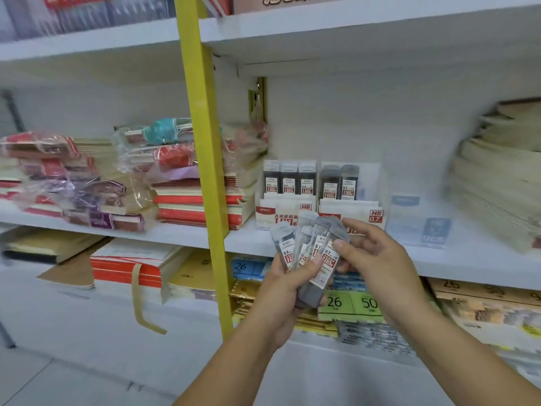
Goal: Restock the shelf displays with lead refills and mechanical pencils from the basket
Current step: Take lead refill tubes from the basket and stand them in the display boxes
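Close in, I see the left hand [281, 291], fingers wrapped round a fan of clear plastic lead refill packs with white labels [310, 250]. The right hand [377, 259] fingers pinch the rightmost pack's top. Beyond, on the white shelf [439, 259], two white cardboard display boxes [351, 212] hold dark refill cases [289, 177].

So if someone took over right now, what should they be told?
Left hand grips a fan of refill packs, one marked 0.5, others 0.7. Right hand pinches the outermost 0.7 pack.
0.5 display holds three packs across; 0.7 display holds two, with room at its right.
Already in place: those five packs. Left: slot the held packs by size. No pencils or basket in view.
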A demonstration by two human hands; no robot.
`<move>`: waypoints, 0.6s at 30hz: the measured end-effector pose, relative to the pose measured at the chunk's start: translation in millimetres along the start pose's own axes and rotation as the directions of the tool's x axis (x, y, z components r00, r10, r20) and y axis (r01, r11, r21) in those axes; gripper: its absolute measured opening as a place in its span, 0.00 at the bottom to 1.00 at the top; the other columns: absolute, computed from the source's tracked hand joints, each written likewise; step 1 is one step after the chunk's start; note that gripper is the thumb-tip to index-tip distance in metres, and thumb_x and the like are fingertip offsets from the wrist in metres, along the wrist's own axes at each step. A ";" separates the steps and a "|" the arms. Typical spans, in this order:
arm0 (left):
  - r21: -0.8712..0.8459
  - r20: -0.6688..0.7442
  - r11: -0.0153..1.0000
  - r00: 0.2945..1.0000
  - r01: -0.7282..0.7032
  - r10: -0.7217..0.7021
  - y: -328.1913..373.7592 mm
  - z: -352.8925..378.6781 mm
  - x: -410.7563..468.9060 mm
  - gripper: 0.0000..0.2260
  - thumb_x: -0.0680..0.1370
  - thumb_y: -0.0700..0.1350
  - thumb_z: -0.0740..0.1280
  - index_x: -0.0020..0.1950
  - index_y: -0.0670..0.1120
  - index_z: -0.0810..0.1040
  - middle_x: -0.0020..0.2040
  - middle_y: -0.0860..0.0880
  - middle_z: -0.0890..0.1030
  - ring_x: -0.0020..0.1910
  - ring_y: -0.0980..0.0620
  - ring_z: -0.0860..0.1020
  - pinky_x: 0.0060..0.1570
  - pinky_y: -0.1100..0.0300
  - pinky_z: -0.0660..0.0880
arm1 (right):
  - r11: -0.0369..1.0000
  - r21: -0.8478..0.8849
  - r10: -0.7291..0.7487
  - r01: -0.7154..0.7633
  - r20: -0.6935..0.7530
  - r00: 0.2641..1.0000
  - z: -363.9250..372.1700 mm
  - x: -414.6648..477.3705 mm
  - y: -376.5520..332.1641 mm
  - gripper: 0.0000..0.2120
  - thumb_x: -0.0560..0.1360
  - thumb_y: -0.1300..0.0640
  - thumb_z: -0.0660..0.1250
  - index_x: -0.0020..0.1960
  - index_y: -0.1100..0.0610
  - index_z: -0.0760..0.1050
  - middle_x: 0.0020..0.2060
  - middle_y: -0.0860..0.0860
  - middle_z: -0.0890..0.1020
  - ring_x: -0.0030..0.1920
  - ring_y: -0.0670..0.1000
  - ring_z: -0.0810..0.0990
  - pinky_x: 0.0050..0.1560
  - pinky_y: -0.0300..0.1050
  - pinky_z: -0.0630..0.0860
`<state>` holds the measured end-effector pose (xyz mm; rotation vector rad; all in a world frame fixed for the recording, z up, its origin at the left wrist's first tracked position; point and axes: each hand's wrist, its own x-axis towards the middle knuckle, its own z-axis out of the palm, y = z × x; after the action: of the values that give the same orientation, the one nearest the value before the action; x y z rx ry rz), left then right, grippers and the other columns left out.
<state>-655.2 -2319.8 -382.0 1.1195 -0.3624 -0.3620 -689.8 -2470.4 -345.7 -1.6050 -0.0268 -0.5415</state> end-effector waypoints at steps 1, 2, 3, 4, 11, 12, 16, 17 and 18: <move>0.000 -0.005 1.000 1.000 -0.007 0.007 1.3 0.7 1.0 0.22 0.68 0.52 0.79 0.60 0.58 0.79 0.56 0.47 0.85 0.46 0.50 0.84 0.35 0.58 0.79 | 1.000 -0.008 0.000 0.000 -0.009 1.000 0.9 0.9 -1.0 0.14 0.74 0.57 0.72 0.54 0.41 0.76 0.42 0.45 0.86 0.36 0.47 0.85 0.35 0.36 0.78; 0.002 -0.012 1.000 1.000 -0.013 0.013 2.7 0.8 1.5 0.22 0.67 0.54 0.79 0.59 0.59 0.80 0.56 0.48 0.85 0.47 0.50 0.84 0.35 0.58 0.79 | 1.000 -0.020 -0.002 0.001 -0.016 1.000 1.7 1.5 -1.5 0.14 0.74 0.56 0.72 0.55 0.41 0.76 0.41 0.46 0.86 0.36 0.47 0.85 0.35 0.37 0.78; 0.001 -0.016 1.000 1.000 -0.017 0.017 3.5 0.4 2.1 0.21 0.66 0.56 0.79 0.58 0.60 0.80 0.56 0.48 0.85 0.47 0.51 0.84 0.34 0.59 0.79 | 0.999 -0.031 -0.006 0.005 -0.023 1.000 2.4 2.2 -1.4 0.14 0.74 0.55 0.71 0.56 0.42 0.75 0.40 0.47 0.86 0.37 0.47 0.85 0.36 0.38 0.79; -0.003 -0.017 1.000 1.000 -0.020 0.020 3.9 -0.6 2.7 0.20 0.65 0.57 0.78 0.56 0.61 0.81 0.56 0.48 0.85 0.46 0.51 0.84 0.34 0.59 0.79 | 0.999 -0.041 -0.011 0.009 -0.029 1.000 3.4 3.0 -1.1 0.14 0.74 0.54 0.71 0.57 0.42 0.74 0.39 0.47 0.86 0.37 0.47 0.85 0.35 0.38 0.78; 0.030 -0.079 0.995 0.992 -0.093 0.095 17.6 -6.5 11.1 0.18 0.69 0.59 0.73 0.59 0.63 0.78 0.54 0.52 0.86 0.45 0.53 0.86 0.33 0.60 0.79 | 0.995 -0.080 -0.066 0.059 -0.090 0.994 -3.8 23.8 -18.4 0.13 0.74 0.56 0.71 0.57 0.45 0.77 0.37 0.49 0.85 0.32 0.44 0.82 0.32 0.34 0.76; 0.032 -0.098 0.992 0.988 -0.120 0.123 20.9 -8.1 13.5 0.20 0.69 0.59 0.73 0.60 0.61 0.78 0.53 0.53 0.86 0.47 0.52 0.86 0.34 0.60 0.80 | 0.991 -0.099 -0.101 0.090 -0.118 0.988 -9.5 33.8 -27.2 0.12 0.74 0.56 0.71 0.56 0.45 0.78 0.38 0.49 0.85 0.33 0.44 0.82 0.33 0.36 0.76; 0.016 -0.153 0.980 0.968 -0.200 0.200 31.0 -14.2 22.3 0.21 0.68 0.58 0.74 0.60 0.57 0.78 0.53 0.50 0.86 0.47 0.51 0.86 0.33 0.60 0.79 | 0.905 -0.245 -0.395 0.348 -0.175 0.902 -33.9 83.9 -76.8 0.12 0.74 0.60 0.72 0.47 0.41 0.78 0.41 0.50 0.85 0.37 0.46 0.84 0.36 0.37 0.79; 0.005 -0.156 0.977 0.965 -0.211 0.210 32.6 -15.0 24.1 0.20 0.68 0.58 0.74 0.59 0.58 0.79 0.53 0.50 0.86 0.47 0.50 0.86 0.33 0.60 0.79 | 0.852 -0.332 -0.465 0.405 -0.124 0.877 -37.6 95.8 -86.2 0.15 0.74 0.60 0.72 0.46 0.38 0.77 0.41 0.48 0.84 0.39 0.47 0.84 0.38 0.39 0.79; -0.003 -0.156 0.976 0.965 -0.216 0.213 33.5 -15.8 25.5 0.19 0.68 0.57 0.74 0.58 0.59 0.79 0.53 0.50 0.86 0.47 0.50 0.86 0.33 0.60 0.79 | 0.793 -0.436 -0.494 0.425 -0.052 0.868 -39.7 107.2 -91.5 0.16 0.74 0.59 0.72 0.45 0.35 0.76 0.41 0.46 0.83 0.40 0.47 0.83 0.41 0.41 0.79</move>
<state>-622.2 -2305.7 -354.9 1.0690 -0.3381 -0.0864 -638.4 -2528.9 -221.7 -1.9727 -0.1997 -1.1236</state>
